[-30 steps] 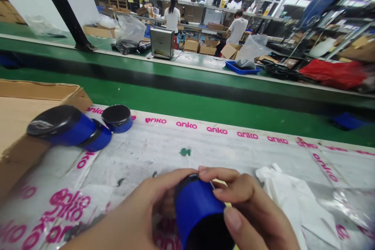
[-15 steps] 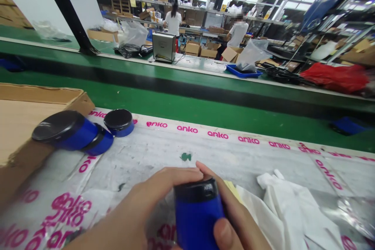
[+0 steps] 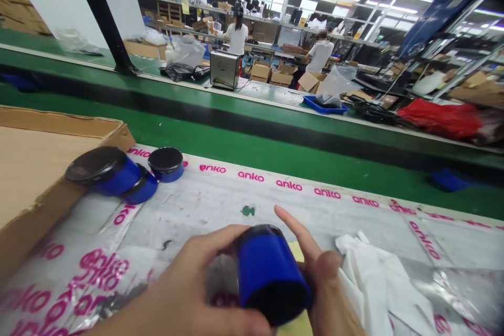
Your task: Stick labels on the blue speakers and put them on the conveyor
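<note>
In my left hand (image 3: 197, 273) is a blue cylinder with black ends (image 3: 270, 262), tilted so that its dark round near end faces me. The left thumb lies along its near lower edge, and the fingers reach round its far left side. My right hand (image 3: 325, 278) is at the cylinder's right side, index finger stretched out and thumb raised away from it; its other fingers are partly hidden behind the cylinder. Something yellow (image 3: 297, 323) lies beneath the hands. Close to the right hand is a crumpled white cloth (image 3: 381, 278).
At left, a large blue-and-black cylinder (image 3: 122, 176) leans by an open cardboard box (image 3: 59, 202), with a short one (image 3: 167, 168) nearby. Anko-printed tape edges the covered worktop (image 3: 212, 194). A green conveyor (image 3: 220, 139) runs beyond it. Two people work in the background.
The cylinder has been turned, so its dark near end now shows. My right thumb has come off its side, and the right index finger has lifted away from it.
</note>
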Demonstrator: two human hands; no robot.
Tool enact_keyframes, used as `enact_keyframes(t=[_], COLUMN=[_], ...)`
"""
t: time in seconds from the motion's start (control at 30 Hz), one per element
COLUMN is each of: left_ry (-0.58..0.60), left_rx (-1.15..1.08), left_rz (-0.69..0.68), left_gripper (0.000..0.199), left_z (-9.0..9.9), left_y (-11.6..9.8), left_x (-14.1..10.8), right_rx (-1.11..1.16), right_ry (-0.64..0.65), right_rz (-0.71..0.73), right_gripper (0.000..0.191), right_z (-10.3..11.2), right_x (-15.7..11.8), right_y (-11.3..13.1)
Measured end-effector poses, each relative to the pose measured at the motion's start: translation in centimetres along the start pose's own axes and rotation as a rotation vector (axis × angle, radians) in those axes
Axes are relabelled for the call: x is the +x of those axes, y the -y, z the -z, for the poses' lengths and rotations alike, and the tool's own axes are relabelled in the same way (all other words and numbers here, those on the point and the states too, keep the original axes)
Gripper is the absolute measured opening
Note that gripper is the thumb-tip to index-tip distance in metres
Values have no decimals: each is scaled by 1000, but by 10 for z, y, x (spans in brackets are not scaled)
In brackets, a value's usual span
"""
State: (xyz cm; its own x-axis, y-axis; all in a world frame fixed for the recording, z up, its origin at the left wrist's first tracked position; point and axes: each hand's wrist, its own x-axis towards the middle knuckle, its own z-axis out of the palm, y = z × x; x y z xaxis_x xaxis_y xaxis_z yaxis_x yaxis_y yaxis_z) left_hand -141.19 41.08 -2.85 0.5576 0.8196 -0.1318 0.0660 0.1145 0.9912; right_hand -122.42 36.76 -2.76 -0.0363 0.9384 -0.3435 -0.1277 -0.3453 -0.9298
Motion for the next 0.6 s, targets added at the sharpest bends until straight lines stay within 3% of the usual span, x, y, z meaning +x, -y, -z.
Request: enact_keyframes(t=[0.1,0.2,0.3,0.4,0.5,0.6], left_ry=[89,152,173,192,179,162], left_rx=[-292,-429,-456,-499,-525,-495], left_rz=[18,-5,-9,-12,-7,8], left_gripper=[53,52,48,48,49,53], left_z=[-2,-4,-4,-3,-2,0], left_y=[2,8,12,14,15,13], left_x=[7,11,12,14,15,14], right_rx=[2,-87,-195,-162,-283,-733], right_ry=[71,-17,-145,-121,-11,-2], right_rz=[55,109,49,-6,227,602], right_gripper=[106,86,73,68,66,78], right_z=[4,2,-5,-4,5,17], right_x=[1,0,-1,-3,-3,1], right_y=[-3,0,5,4,-4,-13])
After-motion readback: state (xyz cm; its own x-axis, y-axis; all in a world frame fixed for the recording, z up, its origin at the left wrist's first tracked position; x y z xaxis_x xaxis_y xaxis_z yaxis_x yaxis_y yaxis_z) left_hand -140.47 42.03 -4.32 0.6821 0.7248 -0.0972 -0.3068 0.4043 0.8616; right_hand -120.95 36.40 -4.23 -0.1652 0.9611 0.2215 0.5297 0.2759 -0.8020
